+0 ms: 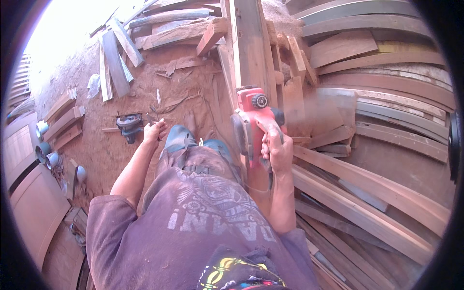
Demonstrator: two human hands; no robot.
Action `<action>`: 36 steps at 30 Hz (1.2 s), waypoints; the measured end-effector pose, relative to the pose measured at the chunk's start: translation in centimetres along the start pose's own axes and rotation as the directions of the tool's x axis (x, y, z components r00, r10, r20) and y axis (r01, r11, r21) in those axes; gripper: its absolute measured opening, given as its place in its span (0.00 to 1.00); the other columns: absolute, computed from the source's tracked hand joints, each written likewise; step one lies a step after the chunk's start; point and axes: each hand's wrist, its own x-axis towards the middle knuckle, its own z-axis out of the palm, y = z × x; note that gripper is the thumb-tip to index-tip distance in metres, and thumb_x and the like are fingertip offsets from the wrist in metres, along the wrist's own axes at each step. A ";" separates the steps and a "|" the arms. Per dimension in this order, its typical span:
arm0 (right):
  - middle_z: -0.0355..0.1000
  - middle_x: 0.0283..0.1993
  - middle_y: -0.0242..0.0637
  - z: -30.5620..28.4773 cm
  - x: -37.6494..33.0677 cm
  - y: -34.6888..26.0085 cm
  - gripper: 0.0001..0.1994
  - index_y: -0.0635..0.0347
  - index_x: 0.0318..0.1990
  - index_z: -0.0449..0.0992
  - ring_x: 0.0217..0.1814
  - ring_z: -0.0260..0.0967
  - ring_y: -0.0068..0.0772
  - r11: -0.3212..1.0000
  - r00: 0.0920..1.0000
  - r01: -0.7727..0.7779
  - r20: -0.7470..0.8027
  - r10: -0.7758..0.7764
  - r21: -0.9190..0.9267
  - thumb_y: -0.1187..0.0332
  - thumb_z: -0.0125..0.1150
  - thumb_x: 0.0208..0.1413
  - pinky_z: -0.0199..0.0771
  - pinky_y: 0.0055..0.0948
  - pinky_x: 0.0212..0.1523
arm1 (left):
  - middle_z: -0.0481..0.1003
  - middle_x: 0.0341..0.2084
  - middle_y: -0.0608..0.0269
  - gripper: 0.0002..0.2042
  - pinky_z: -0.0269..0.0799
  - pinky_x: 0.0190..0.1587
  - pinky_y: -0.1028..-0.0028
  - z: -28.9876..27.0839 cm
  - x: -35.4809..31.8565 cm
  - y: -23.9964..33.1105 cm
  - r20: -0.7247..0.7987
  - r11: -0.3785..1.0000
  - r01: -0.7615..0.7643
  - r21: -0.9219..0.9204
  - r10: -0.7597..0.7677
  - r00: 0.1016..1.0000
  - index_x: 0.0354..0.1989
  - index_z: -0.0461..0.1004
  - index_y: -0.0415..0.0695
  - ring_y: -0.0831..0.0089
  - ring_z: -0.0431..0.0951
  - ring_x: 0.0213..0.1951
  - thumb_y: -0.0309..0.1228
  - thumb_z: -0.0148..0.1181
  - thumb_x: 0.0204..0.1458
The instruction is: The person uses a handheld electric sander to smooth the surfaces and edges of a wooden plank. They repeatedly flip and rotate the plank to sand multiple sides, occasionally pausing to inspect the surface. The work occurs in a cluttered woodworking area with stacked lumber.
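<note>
My right hand (278, 150) is wrapped round the rear handle of a red electric planer (252, 108). The planer rests on a long wooden beam (251, 53) that runs away from me, and a blur of dust or shavings shows to its right. Out to the left, my left hand (154, 131) is closed, and a thin dark thing pokes up from its fingers, too small to name. Just left of that hand, a teal and black circular saw (129, 126) lies on the dusty ground.
Stacked planks (382, 87) fill the right side, and long boards (367, 193) lie beside my right arm. Loose timber (174, 34) is piled at the far left. Panels (38, 208) and several small pots or cans (42, 151) stand at the left edge. A cord (186, 99) crosses the ground near my feet.
</note>
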 end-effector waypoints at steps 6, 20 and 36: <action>0.69 0.27 0.24 1.9 4.5 -3.6 0.20 0.68 0.40 0.83 0.21 0.64 0.12 1.000 1.000 0.014 -0.020 -0.013 0.011 0.55 0.59 0.71 0.61 0.18 0.19 | 0.81 0.35 0.60 0.10 0.84 0.28 0.73 -1.7 2.1 1.3 0.007 0.999 -0.010 -0.040 0.010 1.000 0.41 0.73 0.43 0.69 0.86 0.36 0.29 0.71 0.61; 0.66 0.27 0.25 5.9 15.0 -11.0 0.26 0.68 0.51 0.85 0.20 0.62 0.13 0.996 0.996 0.084 0.026 -0.083 -0.033 0.50 0.59 0.69 0.60 0.21 0.18 | 0.81 0.34 0.62 0.09 0.83 0.30 0.66 -4.3 2.5 -0.5 -0.053 0.988 0.057 -0.140 -0.065 0.996 0.38 0.75 0.44 0.68 0.85 0.35 0.32 0.71 0.61; 0.67 0.24 0.28 11.8 30.4 -20.9 0.25 0.65 0.43 0.86 0.19 0.63 0.19 0.971 0.970 0.228 0.103 -0.219 -0.079 0.47 0.60 0.66 0.64 0.26 0.19 | 0.82 0.39 0.61 0.13 0.84 0.35 0.65 -2.3 0.1 0.1 -0.144 0.957 0.016 -0.291 -0.060 0.988 0.42 0.72 0.47 0.66 0.86 0.40 0.33 0.73 0.60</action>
